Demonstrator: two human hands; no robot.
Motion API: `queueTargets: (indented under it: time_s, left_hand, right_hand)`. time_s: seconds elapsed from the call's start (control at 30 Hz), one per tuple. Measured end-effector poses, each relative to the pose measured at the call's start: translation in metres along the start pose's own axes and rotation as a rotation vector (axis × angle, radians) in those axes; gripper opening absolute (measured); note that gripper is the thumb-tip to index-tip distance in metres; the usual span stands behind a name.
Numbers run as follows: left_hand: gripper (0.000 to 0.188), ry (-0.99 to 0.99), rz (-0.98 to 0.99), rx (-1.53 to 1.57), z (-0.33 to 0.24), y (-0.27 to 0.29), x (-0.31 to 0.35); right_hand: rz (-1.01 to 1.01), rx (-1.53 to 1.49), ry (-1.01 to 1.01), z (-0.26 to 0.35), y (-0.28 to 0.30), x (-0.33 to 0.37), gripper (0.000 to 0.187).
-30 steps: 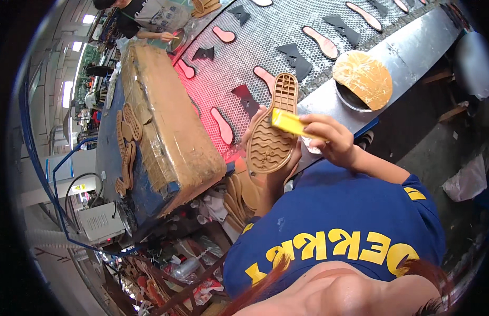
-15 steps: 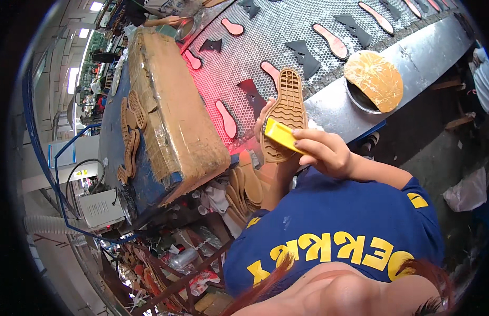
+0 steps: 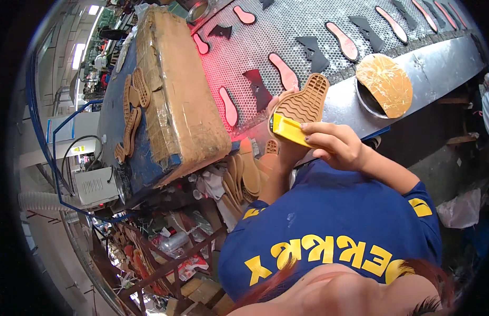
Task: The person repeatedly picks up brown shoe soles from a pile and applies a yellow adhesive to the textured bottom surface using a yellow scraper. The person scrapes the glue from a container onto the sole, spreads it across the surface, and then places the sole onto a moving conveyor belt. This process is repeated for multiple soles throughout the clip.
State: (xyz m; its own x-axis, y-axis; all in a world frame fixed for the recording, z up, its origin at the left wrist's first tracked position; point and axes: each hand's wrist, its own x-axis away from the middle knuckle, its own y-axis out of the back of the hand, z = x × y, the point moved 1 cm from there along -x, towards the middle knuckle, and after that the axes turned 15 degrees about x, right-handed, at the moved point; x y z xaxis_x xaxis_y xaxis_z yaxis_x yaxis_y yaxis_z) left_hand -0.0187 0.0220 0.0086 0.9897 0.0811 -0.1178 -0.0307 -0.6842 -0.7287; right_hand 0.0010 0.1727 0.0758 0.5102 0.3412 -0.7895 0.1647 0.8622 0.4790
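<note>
A brown rubber shoe sole (image 3: 303,105) is in my left hand (image 3: 276,101), its wavy and gridded tread facing up and its toe tilted to the upper right. My left fingers curl round the sole's far left edge; the rest of that hand is largely hidden behind it. My right hand (image 3: 338,145) grips a yellow block-shaped tool (image 3: 291,129), perhaps a brush, with a dark strip along its left end. The tool lies over the sole's lower left part. Whether it touches the tread or the side rim, I cannot tell.
Ahead runs a perforated conveyor (image 3: 286,31) with pink insoles (image 3: 341,41) and black cut pieces (image 3: 313,52). A bowl (image 3: 368,100) partly covered by a tan sheet (image 3: 385,84) stands on the metal ledge (image 3: 434,68). Left are a cardboard-covered box (image 3: 184,95) and several brown soles (image 3: 132,129).
The sole has tipped from nearly upright toward the right. Both hands and the yellow tool have shifted slightly right in view. Another person's hand at the upper left is gone from view.
</note>
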Motion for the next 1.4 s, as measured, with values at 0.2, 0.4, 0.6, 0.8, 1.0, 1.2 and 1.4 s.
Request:
queueTargets:
  time_s: [0.2, 0.4, 0.6, 0.8, 1.0, 1.2, 1.4]
  left_hand:
    - [0.106, -0.180, 0.447, -0.687, -0.023, -0.013, -0.001]
    - [0.095, -0.109, 0.485, -0.469, -0.024, -0.014, 0.002]
    - [0.106, -0.021, 0.467, -0.196, -0.028, -0.018, 0.003]
    - [0.110, -0.111, 0.575, -0.227, -0.023, -0.008, 0.001]
    - [0.110, -0.056, 0.535, -0.195, -0.027, -0.007, 0.004]
    - [0.107, -0.069, 0.552, -0.295, -0.034, -0.013, 0.003]
    - [0.109, -0.028, 0.552, -0.167, -0.030, -0.006, 0.000]
  right_hand:
    - [0.098, -0.101, 0.012, -0.009, 0.017, -0.010, 0.019]
    - [0.191, -0.179, 0.029, -0.012, 0.027, -0.015, 0.019]
    - [0.145, -0.276, -0.030, -0.012, 0.034, -0.020, 0.018]
    - [0.138, -0.287, -0.057, -0.002, 0.017, -0.020, 0.017]
    - [0.220, -0.352, -0.061, -0.002, 0.027, -0.024, 0.024]
    - [0.168, -0.301, -0.019, -0.002, 0.030, -0.034, 0.017]
    - [0.268, -0.299, -0.012, -0.008, 0.037, -0.029, 0.017]
